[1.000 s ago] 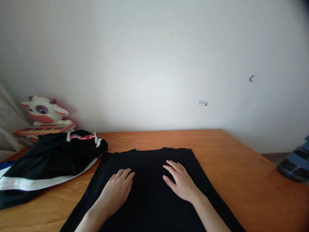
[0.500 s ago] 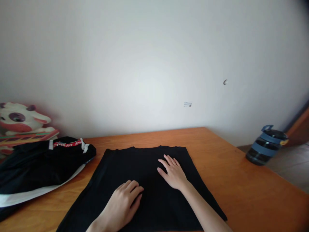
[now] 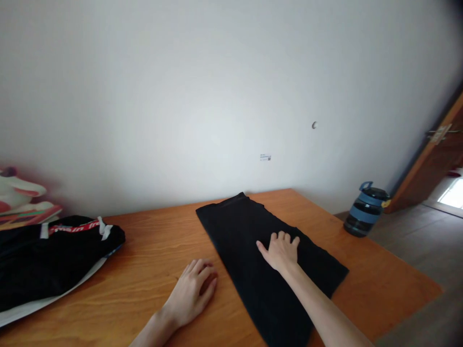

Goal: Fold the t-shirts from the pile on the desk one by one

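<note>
A black garment (image 3: 246, 250) lies flat and slanted on the wooden table; which kind of garment I cannot tell. On its upper surface rests my right hand (image 3: 282, 250), palm down with the fingers spread, holding nothing. My left hand (image 3: 191, 294) lies on the bare wood just left of the garment's edge. Its fingers are loosely bent and nothing shows in them.
Left on the wooden table (image 3: 159, 246) is a bunched black-and-white garment (image 3: 43, 270) with red lettering trim. Behind it sits a white-and-pink cow toy (image 3: 21, 193), partly cut off. A blue water bottle (image 3: 365, 212) stands near the right edge, before a door (image 3: 423, 168).
The black garment has shifted right and turned aslant under my right hand. My left hand, formerly on the cloth, now lies on the table. The view has swung somewhat to the right.
</note>
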Demonstrator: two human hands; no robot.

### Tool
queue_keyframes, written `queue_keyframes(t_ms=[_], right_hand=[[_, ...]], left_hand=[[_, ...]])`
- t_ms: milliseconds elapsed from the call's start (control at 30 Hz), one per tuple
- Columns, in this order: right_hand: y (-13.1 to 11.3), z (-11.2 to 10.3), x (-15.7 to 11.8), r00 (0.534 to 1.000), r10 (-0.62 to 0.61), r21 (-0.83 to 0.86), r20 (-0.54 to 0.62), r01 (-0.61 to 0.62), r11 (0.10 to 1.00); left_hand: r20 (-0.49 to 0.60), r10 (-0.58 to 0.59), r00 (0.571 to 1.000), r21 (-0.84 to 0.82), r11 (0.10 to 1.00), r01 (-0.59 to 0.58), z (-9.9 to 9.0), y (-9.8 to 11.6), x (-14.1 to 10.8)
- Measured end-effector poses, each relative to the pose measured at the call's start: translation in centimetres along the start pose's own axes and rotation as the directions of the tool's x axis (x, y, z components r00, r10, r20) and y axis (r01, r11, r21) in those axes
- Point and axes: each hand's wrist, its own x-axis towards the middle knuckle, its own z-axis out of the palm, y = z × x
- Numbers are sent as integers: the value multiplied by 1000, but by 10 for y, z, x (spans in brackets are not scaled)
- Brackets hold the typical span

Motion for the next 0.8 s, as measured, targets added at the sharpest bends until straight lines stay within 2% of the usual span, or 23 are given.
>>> queue_keyframes(t_ms=[67, 100, 133, 267, 400, 533, 667, 800], right_hand=[[7, 0, -7, 960, -280, 73, 26, 277, 958], [11, 2, -10, 932, -361, 110, 42, 355, 929], [15, 4, -12, 923, -380, 133, 58, 370, 919], [36, 13, -11, 979, -187, 92, 75, 180, 979], [62, 14, -5, 996, -42, 58, 81, 37, 998], [87, 11, -1, 992, 116, 33, 56, -118, 993], [108, 7, 8, 978, 200, 23, 53, -202, 979], [126, 6, 22, 975, 215, 16, 52, -216, 976]], left_hand=[[-20, -16, 1000, -15, 1000, 16, 8, -4, 13], [-32, -29, 999, -21, 999, 28, 11, -6, 17], [-41, -38, 998, -25, 999, 37, 13, -8, 19], [-21, -52, 998, -21, 998, 52, 10, -11, 10], [3, -57, 998, -13, 998, 57, 5, -9, 3], [0, -42, 999, -3, 999, 42, 8, -13, 4], [0, -37, 999, 4, 999, 37, 12, -18, 3], [4, -43, 999, 17, 999, 43, 14, -20, 2]])
